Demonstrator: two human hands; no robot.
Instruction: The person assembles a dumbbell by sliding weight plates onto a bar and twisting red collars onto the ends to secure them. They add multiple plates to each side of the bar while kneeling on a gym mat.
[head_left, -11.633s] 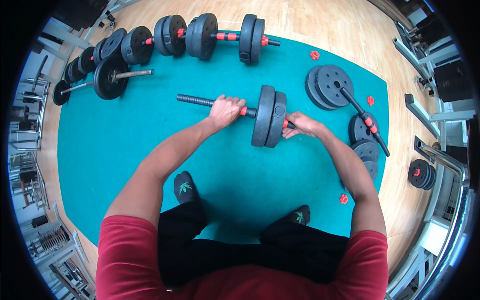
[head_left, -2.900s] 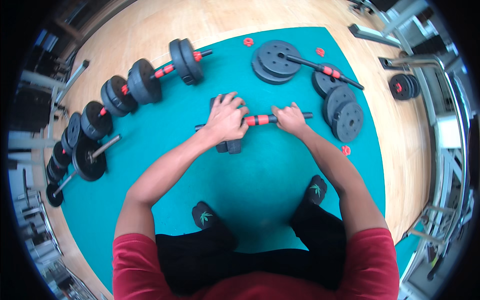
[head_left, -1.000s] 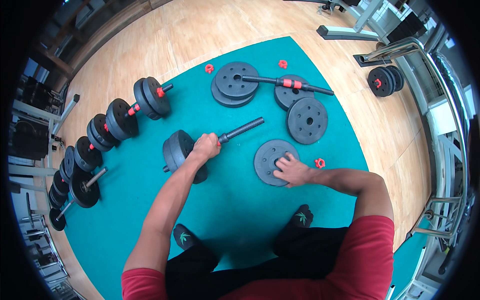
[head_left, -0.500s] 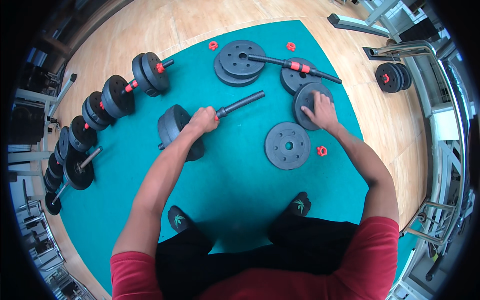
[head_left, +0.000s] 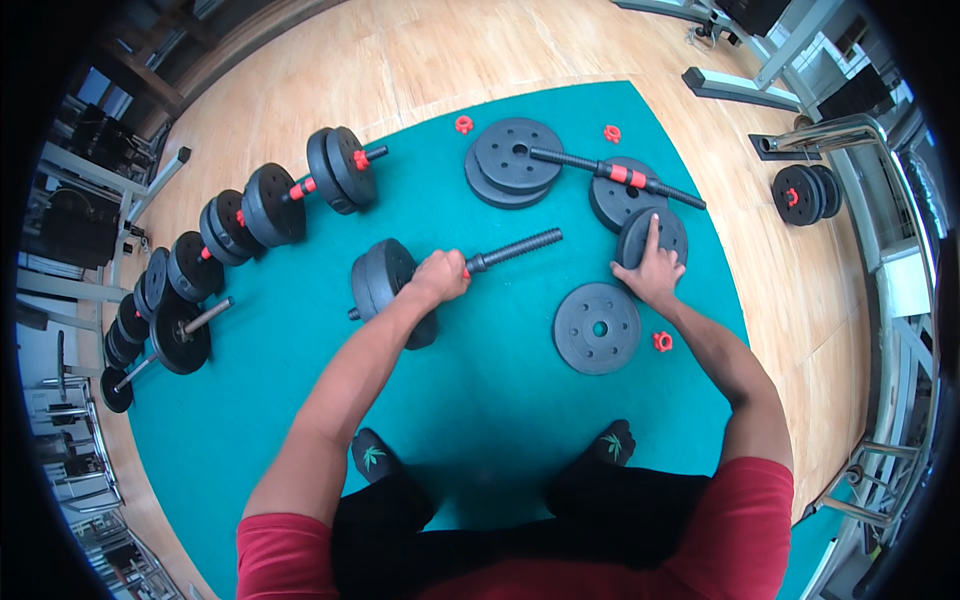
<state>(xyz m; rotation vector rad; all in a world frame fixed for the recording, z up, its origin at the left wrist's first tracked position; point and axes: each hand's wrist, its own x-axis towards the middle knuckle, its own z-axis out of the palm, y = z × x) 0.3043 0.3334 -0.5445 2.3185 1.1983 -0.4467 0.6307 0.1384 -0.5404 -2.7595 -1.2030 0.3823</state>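
My left hand [head_left: 438, 276] grips the bar of a half-stripped dumbbell [head_left: 392, 289]; black plates remain at its left end and the bare threaded right end [head_left: 515, 248] points up to the right. My right hand [head_left: 650, 270] lies on a black weight plate [head_left: 655, 234] that stands tilted on the teal mat [head_left: 300, 330], fingers on its face and rim. Another loose plate [head_left: 597, 327] lies flat just left of that hand, and a red collar nut [head_left: 662, 341] sits beside my wrist.
A stack of plates [head_left: 514, 160], a bare bar with red grips [head_left: 615, 174] and red nuts [head_left: 463, 124] lie at the mat's far end. Assembled dumbbells [head_left: 290, 190] line the left edge. Another dumbbell [head_left: 805, 193] and metal rack frames [head_left: 860, 130] stand on the wooden floor at right.
Both hands worked on the dumbbell's right end earlier; a plate now lies flat on the mat. My right hand has moved right to a farther plate and tipped it up. My left hand keeps the bar.
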